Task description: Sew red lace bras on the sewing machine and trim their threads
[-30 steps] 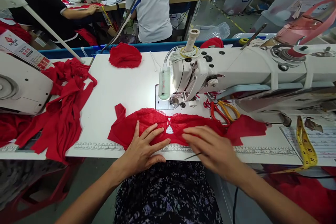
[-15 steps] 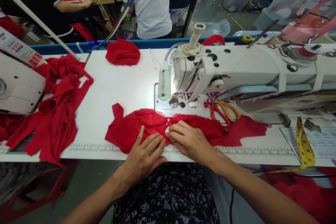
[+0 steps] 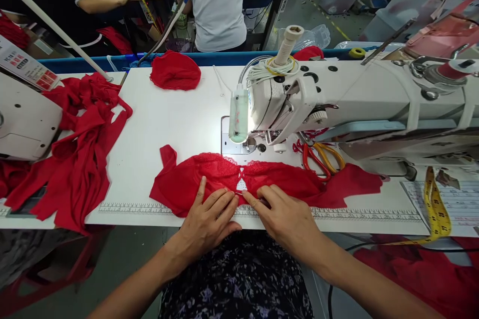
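White worktop (image 3: 149, 119) spreads around the sewing machine (image 3: 366, 87), and both my hands are on the near side of that machine. My left hand (image 3: 211, 214) lies spread, fingers flat on the red garment (image 3: 187, 179), resting there without gripping. My right hand (image 3: 286, 212) stretches its index finger to the gap at the garment's middle, the other fingers curled around a slim tool (image 3: 265, 203); too little of it shows for me to tell its kind. Under them the garment is bright red and thin, two softly rumpled cups with lacy upper edges, joined by a small triangular opening crossed with fine cords, white showing through. It lies flat in front of the machine's needle end, lace facing the machine and plain lower edge facing me. Its long axis runs side to side, roughly parallel to the machine's arm; the left end turns a narrow tab away from me, and the right end tapers outward. Scissors (image 3: 339, 155) with red and orange handles lie below the machine's arm, at the garment's upper edge. Farther out, a yellow tape measure (image 3: 437, 209) curls in front of the machine's right part, red fabric strips (image 3: 84, 159) heap well to its left, and a person in a white shirt (image 3: 217, 5) is beyond it.
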A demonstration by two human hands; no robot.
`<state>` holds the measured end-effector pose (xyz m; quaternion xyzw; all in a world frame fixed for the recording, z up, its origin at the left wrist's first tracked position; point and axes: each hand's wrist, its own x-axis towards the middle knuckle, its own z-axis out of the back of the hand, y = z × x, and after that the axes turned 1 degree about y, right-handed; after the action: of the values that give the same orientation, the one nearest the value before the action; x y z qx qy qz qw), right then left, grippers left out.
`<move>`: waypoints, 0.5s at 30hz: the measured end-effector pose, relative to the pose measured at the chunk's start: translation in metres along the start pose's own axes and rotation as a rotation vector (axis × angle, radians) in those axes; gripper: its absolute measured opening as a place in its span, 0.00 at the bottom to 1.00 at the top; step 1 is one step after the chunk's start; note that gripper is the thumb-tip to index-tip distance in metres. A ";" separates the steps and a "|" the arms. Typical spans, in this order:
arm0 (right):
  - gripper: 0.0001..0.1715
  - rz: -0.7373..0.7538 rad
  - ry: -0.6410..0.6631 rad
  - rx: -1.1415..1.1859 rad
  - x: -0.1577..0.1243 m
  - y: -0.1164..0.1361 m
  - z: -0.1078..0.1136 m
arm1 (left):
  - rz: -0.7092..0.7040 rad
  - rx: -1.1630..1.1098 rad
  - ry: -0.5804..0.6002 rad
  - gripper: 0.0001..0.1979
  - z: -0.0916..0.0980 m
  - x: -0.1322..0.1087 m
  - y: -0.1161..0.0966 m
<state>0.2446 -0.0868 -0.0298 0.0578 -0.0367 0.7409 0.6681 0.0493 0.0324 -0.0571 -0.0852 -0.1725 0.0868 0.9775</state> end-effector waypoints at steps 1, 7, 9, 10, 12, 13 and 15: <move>0.25 -0.006 0.004 -0.003 0.000 0.000 0.000 | -0.001 0.001 -0.002 0.23 0.001 0.000 0.000; 0.24 -0.009 0.002 -0.011 0.001 -0.001 0.000 | 0.004 -0.007 -0.002 0.23 -0.001 0.000 0.000; 0.24 -0.009 0.007 -0.022 0.002 -0.001 0.000 | 0.006 -0.011 -0.001 0.24 -0.002 -0.001 0.000; 0.23 -0.014 0.014 -0.026 0.002 0.000 0.000 | 0.009 -0.012 -0.002 0.24 -0.002 -0.001 0.000; 0.24 -0.029 0.039 -0.037 0.002 0.001 0.000 | 0.017 -0.012 -0.007 0.24 -0.003 -0.001 0.000; 0.24 -0.031 0.052 -0.043 0.003 0.002 0.001 | 0.018 -0.009 -0.010 0.24 -0.003 -0.001 0.000; 0.25 -0.022 0.079 -0.057 0.003 0.003 0.001 | 0.004 0.005 -0.023 0.23 -0.003 -0.001 -0.001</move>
<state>0.2413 -0.0843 -0.0283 0.0096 -0.0308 0.7338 0.6786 0.0493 0.0310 -0.0605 -0.0820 -0.1834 0.0904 0.9754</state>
